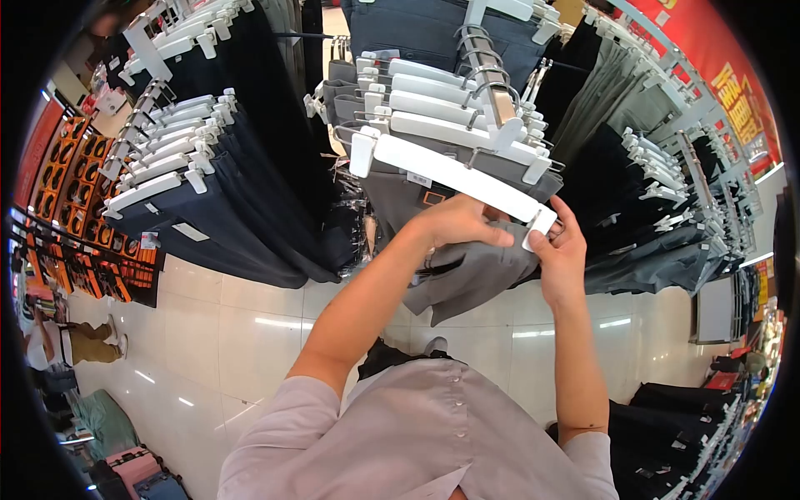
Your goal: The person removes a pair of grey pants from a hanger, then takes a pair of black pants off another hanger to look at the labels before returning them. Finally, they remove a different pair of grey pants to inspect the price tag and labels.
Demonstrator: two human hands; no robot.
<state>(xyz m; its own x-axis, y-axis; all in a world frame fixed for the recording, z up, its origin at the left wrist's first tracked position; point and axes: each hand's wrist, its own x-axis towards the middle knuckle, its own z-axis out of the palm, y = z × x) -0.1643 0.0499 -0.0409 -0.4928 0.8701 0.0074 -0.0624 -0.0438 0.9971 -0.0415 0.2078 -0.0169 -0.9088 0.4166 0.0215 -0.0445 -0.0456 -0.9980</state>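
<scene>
"Grey trousers (492, 271), where are they in the head view?"

"At the near end of the rail (487, 67), below a white hanger (454, 175), in front of the wearer's body."

"How does the hanger lie?"

"Its long axis runs crosswise, its right end lower and nearer the body. The right hand (562, 246) is nearer the end clip (540, 227): its grip is closed on that, thumb in front."

"And the left hand (462, 223)?"

"Its grip is closed on the trousers near the waist, just inboard of the clip; some fingertips are hidden."

"Is the clip biting cloth?"

"Cannot tell."

"Edges?"

"More hangers crowd close behind. Dark trousers (250, 192) hang to the left; tiled floor (250, 333) shows below the hem."
</scene>
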